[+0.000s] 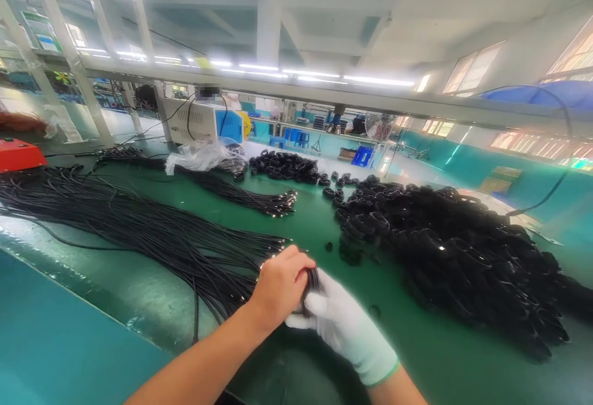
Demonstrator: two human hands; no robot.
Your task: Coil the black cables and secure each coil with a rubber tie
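My bare left hand (281,288) and my right hand (340,321), in a white glove, meet low in the middle of the view. Between them is a coiled black cable (313,283), with the fingers of both hands wrapped round it. Much of the coil is hidden by the fingers. Just left of the hands lies a long bundle of loose black cables (152,226), with shiny metal ends toward me. To the right rises a large pile of coiled black cables (445,250).
A second cable bundle (231,192) lies farther back, partly under clear plastic (199,157). Small black coils (282,165) sit behind it. A white and blue machine (204,122) and a red box (21,154) stand at the left. A metal shelf frame (69,53) rises above the green tabletop (306,226).
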